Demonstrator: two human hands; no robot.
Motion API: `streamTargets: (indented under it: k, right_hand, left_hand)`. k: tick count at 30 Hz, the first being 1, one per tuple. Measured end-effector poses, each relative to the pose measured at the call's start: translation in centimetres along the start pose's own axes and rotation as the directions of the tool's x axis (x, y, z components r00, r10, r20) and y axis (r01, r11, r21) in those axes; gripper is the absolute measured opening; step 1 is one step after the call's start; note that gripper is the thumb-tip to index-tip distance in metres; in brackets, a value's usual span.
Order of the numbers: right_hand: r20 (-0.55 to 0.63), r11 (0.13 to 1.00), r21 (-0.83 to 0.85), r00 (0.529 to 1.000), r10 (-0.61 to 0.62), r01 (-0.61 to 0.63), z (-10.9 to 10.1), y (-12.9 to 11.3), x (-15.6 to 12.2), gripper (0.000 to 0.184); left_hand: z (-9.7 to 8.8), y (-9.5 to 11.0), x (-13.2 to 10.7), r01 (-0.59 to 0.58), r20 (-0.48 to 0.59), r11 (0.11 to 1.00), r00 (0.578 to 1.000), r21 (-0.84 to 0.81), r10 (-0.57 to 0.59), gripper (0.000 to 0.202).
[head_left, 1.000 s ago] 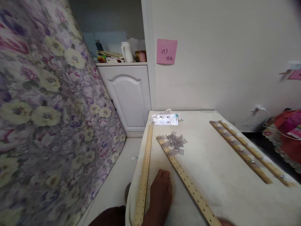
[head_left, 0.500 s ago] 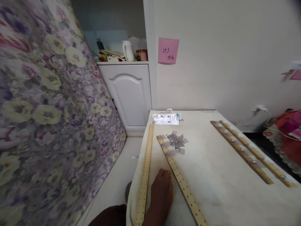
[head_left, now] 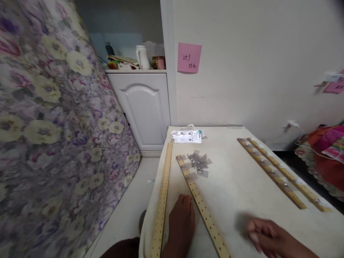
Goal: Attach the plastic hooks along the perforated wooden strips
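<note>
My left hand (head_left: 182, 216) rests on the table with its fingers curled closed, between two perforated wooden strips. One is the left strip (head_left: 163, 193) along the table edge; the other is the slanted strip (head_left: 205, 211), beside the fingers. Whatever the left fingers may hold is hidden. Several clear adhesive hooks sit on the far end of the slanted strip, and a pile of loose hooks (head_left: 199, 163) lies beside it. At lower right, my right hand (head_left: 264, 233) has its fingers drawn together at a grey, motion-smeared shape too blurred to name.
A clear hook package (head_left: 185, 136) lies at the table's far edge. Two wooden strips with hooks, a nearer one (head_left: 271, 172) and an outer one (head_left: 291, 175), lie on the right. A floral curtain (head_left: 59, 136) hangs left, and a white cabinet (head_left: 142, 111) stands behind.
My right hand has come into view at the lower right. My left hand stays closed between the strips, and the whole view has shifted slightly.
</note>
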State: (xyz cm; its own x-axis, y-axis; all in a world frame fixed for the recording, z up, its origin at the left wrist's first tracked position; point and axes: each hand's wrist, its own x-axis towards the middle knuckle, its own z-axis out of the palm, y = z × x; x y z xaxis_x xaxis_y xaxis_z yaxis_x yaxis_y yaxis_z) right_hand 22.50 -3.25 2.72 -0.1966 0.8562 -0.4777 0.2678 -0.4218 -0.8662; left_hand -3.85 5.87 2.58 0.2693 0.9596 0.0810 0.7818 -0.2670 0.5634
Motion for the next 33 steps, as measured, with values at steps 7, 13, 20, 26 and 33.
streamTargets:
  k: [7, 13, 20, 26, 33]
  right_hand:
    - [-0.37, 0.861, -0.418, 0.811, -0.453, 0.291, 0.0, -5.5, 12.7, 0.027]
    - [-0.451, 0.744, -0.661, 0.74, -0.498, 0.098, 1.0, -6.7, 17.2, 0.026]
    - [-0.459, 0.727, -0.678, 0.707, -0.537, 0.112, 0.8, -6.7, 16.1, 0.02]
    - [-0.501, 0.862, -0.478, 0.753, -0.426, 0.17, -0.9, -6.3, 15.4, 0.017]
    - [-0.345, 0.886, 0.262, 0.895, -0.285, 0.383, -1.1, -6.4, 15.6, 0.028]
  left_hand:
    - [0.0, 0.0, 0.3, 0.012, 0.004, 1.0, 1.0, 0.021, -0.012, 0.028]
    - [0.5, -0.5, 0.5, 0.044, 0.037, 0.998, 0.998, 0.039, -0.046, 0.029]
    - [1.3, -1.1, 0.8, 0.058, 0.061, 0.996, 0.996, 0.067, -0.062, 0.03]
    - [1.5, -1.2, 1.0, 0.076, 0.094, 0.994, 0.992, 0.085, -0.084, 0.031]
    - [1.4, -0.9, 1.0, 0.098, 0.059, 0.995, 0.993, 0.0, -0.098, 0.03]
